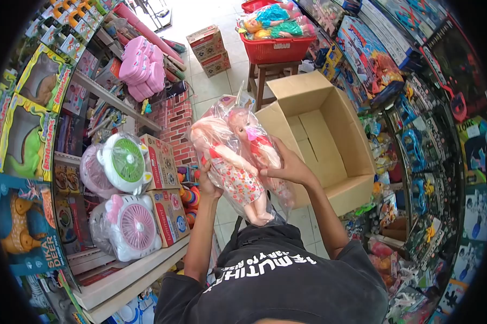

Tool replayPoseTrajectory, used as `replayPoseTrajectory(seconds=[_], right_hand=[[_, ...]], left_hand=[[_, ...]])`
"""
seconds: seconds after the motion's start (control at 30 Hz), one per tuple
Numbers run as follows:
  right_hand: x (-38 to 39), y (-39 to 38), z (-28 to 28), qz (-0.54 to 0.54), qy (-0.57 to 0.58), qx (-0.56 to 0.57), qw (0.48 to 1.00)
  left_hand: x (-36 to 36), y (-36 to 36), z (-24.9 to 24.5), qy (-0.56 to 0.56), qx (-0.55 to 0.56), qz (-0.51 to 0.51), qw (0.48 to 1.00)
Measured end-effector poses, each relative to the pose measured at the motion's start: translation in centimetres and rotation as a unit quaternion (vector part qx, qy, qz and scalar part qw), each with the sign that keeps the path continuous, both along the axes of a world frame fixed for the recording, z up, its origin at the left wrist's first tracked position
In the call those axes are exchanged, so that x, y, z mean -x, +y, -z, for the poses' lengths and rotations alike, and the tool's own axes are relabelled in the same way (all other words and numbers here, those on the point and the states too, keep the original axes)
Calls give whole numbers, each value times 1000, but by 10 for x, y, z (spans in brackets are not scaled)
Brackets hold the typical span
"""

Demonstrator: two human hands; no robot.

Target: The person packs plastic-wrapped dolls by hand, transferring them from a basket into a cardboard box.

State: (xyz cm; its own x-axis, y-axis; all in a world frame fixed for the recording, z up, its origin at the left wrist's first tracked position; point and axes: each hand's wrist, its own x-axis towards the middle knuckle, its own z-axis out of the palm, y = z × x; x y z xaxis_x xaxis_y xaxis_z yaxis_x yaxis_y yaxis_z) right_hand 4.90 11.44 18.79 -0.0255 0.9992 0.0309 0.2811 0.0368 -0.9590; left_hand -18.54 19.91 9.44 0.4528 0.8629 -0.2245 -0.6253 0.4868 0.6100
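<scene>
Clearly both hands are busy with one bundle, held up in front of the chest in a toy shop aisle.

At far left a shelf carries two small fans wrapped in clear film, with boxed toys beside them. Just right of these, the left hand comes up on a bent arm and cups the bundle from behind and below. Only its edge shows, the fingers hidden by the load.

The load is two dolls, each in its own clear plastic bag, lying side by side with heads up and feet toward the body. They look light and hollow, with stiff limbs under soft printed dresses. The film looks slick and crinkly, so a hold on loose bag would likely slip. The firm trunk of each doll seems the safer place to grip, through the film.

The right hand does that, closed over the nearer doll's middle from the right side, wrist bent inward, forearm slanting down to the shoulder.

Right of it, just past that hand, stands an open cardboard box, flaps up, with nothing visible in the part of its inside that shows. A red basket of toys sits on a stool behind.
</scene>
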Motion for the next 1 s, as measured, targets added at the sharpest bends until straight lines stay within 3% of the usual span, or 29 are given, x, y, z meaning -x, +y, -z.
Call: replayPoseTrajectory(seconds=[0.13, 0.23, 0.33, 0.43, 0.57, 0.6, 0.67, 0.7, 0.8, 0.9, 1.0], right_hand=[[15, -41, 23, 34, 45, 19, 998], [12, -73, 45, 95, 37, 20, 995], [8, -106, 49, 175, 259, 53, 948], [-3, -128, 28, 252, 340, -11, 906], [-46, -135, 16, 356, 274, -90, 889], [-60, -132, 17, 356, 272, -91, 889], [-88, -122, 22, 361, 107, -102, 921], [-103, -114, 34, 358, 108, -104, 922], [-138, -80, 90, 330, 15, -13, 944], [-141, -51, 72, 272, -57, 128, 952], [-160, -24, 110, 265, -127, 63, 954]], left_hand=[[15, -37, 3, -18, 23, -12, 999], [28, -63, 7, -68, 7, 43, 997], [32, -86, 8, -42, -19, -29, 999], [30, -99, 7, -30, 3, -48, 998], [22, -109, 5, -7, 24, -56, 998], [25, -107, 13, -33, 0, -18, 999], [16, -109, 16, -23, 0, -39, 999], [9, -108, 18, -12, -2, -59, 998], [-1, -101, 36, -36, -5, -63, 997], [-26, -106, 18, -37, -12, -63, 997], [-51, -111, 16, -27, 7, -112, 993]])
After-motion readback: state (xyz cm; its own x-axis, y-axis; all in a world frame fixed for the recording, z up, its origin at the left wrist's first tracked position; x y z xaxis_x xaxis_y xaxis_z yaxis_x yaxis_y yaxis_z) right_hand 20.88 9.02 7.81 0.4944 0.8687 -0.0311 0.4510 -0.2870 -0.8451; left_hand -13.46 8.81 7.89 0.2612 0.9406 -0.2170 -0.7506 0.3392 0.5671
